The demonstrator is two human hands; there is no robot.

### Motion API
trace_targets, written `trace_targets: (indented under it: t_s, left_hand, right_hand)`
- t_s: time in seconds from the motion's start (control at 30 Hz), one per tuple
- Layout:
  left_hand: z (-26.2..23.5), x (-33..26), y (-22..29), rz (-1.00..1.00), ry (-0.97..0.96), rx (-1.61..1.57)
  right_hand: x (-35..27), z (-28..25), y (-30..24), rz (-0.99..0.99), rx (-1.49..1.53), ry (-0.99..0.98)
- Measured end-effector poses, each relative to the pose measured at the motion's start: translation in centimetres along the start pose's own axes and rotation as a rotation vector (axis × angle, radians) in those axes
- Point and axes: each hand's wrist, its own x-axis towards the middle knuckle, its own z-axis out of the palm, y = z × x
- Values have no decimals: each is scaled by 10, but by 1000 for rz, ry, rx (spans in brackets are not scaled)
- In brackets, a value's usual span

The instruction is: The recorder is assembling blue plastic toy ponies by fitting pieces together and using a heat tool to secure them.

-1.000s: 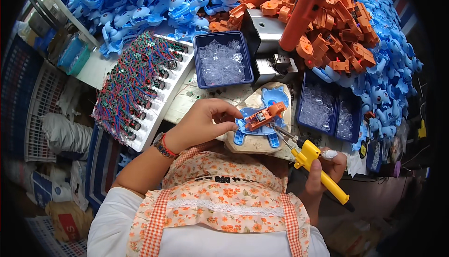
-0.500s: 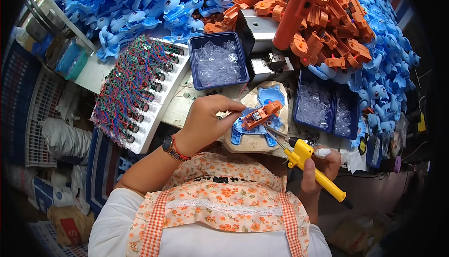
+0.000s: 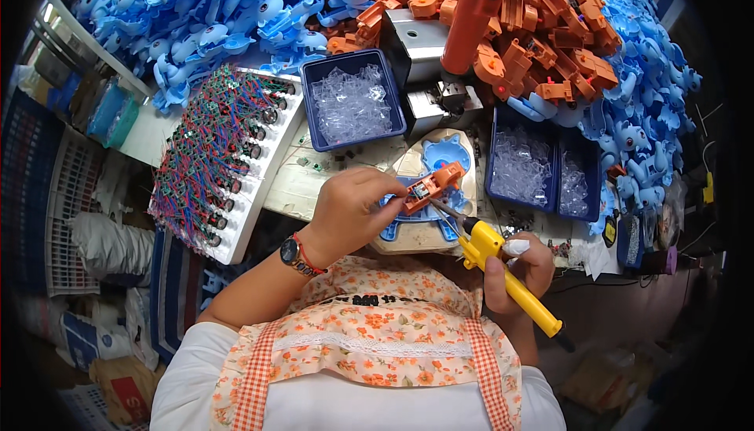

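Dark lettering (image 3: pixel 369 300) stands on the floral apron (image 3: pixel 377 326), pale print (image 3: pixel 140 408) on the red patch (image 3: pixel 126 391) of a brown bag (image 3: pixel 104 378).

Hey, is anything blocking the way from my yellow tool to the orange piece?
Nothing visible does. Your right hand holds the yellow tool, its metal tip right beside the orange piece. Your left hand is at the piece's opposite side, clear of that path. Whether the tip touches, I can't tell.

Upper centre: slanting red tube (image 3: pixel 473 21). Upper left: teal basket (image 3: pixel 123 123). Left, mid-height: one sees a white lattice crate (image 3: pixel 72 195), a white sack (image 3: pixel 112 249) at its right. Lower left: brown bag (image 3: pixel 118 384).
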Motion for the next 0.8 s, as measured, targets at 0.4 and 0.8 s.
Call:
trace_targets:
  t_s: [0.4,0.8]
  left_hand:
    - [-5,3,4,61,-8,127]
    - [-5,4,5,60,-30,155]
  right_hand:
    - [4,7,3,-47,36,-8]
    - [6,7,4,-74,54,-46]
